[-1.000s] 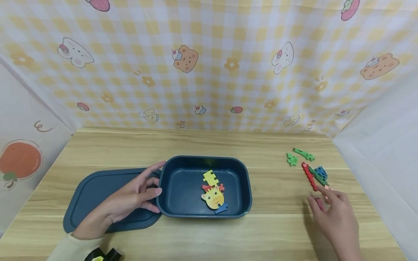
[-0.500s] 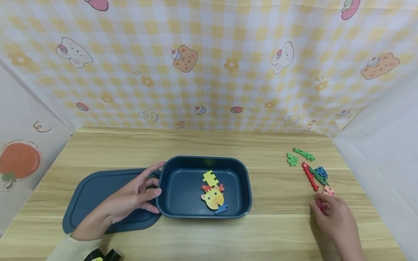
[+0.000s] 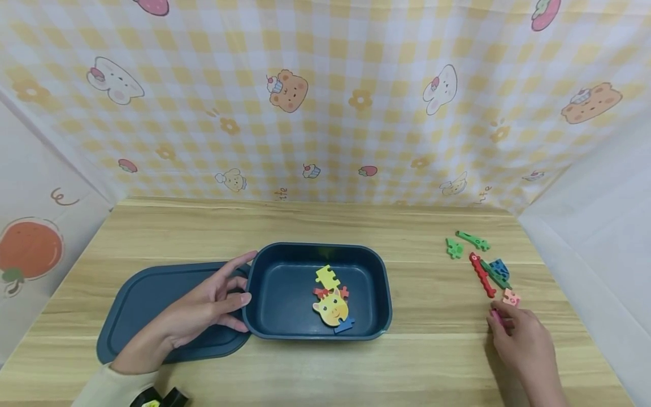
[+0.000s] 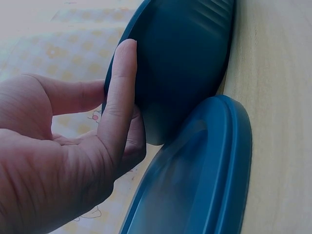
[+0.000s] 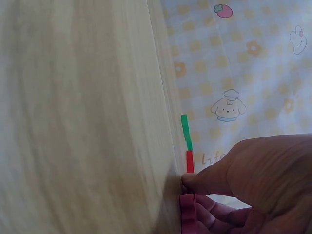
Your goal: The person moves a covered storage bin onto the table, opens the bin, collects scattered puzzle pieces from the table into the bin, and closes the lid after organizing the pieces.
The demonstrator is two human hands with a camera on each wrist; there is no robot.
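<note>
1. The work appears partly done: four puzzle pieces lie inside the navy box (image 3: pixel 274 294), namely a yellow piece (image 3: pixel 328 278), an animal-face piece (image 3: pixel 331 310), a red piece (image 3: pixel 346 293) and a blue piece (image 3: pixel 345 325).
2. Six pieces seem left to gather on the right of the bench (image 3: pixel 427 362): two light green pieces (image 3: pixel 473 241), a red strip (image 3: pixel 481 275), a dark green strip (image 3: pixel 494 275), a blue patterned piece (image 3: pixel 500 267) and a salmon piece (image 3: pixel 511 297). The right hand may hide more.
3. The lid (image 3: pixel 147 311) is off, lying left of the box.
4. Of the two hands, the right hand (image 3: pixel 526 339) pinches a pink piece (image 5: pixel 188 214) between thumb and fingers, low over the bench, near the salmon piece; whether it touches the wood cannot be told.
5. The left hand (image 3: pixel 200 314) has its fingers spread, touching the box's left side.
6. The pink piece looks thick and solid, with a wavy edge; its face is mostly hidden.
</note>
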